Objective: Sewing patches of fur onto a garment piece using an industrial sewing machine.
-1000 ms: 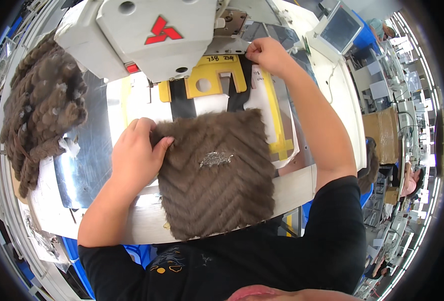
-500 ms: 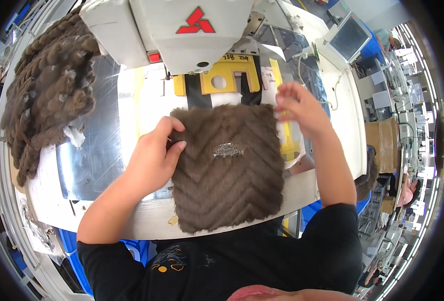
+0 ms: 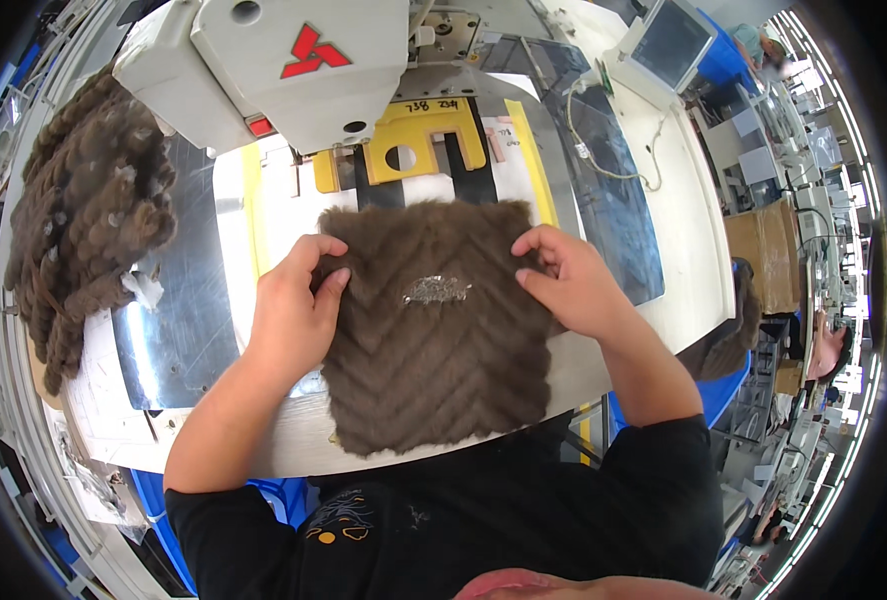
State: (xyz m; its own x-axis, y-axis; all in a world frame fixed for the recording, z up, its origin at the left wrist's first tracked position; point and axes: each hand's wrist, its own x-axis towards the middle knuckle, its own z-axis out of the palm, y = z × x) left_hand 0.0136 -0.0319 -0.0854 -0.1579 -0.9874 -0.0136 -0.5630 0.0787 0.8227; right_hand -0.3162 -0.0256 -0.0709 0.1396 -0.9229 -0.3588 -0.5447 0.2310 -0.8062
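Brown fur panel [image 3: 438, 365], right hand [image 3: 575, 283] now touching its edge

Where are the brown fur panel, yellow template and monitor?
Brown fur panel [image 3: 435, 338], head view: middle of its chevron-patterned face.
Yellow template [image 3: 408, 131], head view: flat area above its round hole.
Monitor [image 3: 671, 46], head view: middle of its screen.

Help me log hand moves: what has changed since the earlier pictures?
The right hand moved from beside the machine toward the person and now touches the right edge of the fur. The left hand stayed at its left edge; the pile stayed at far left.
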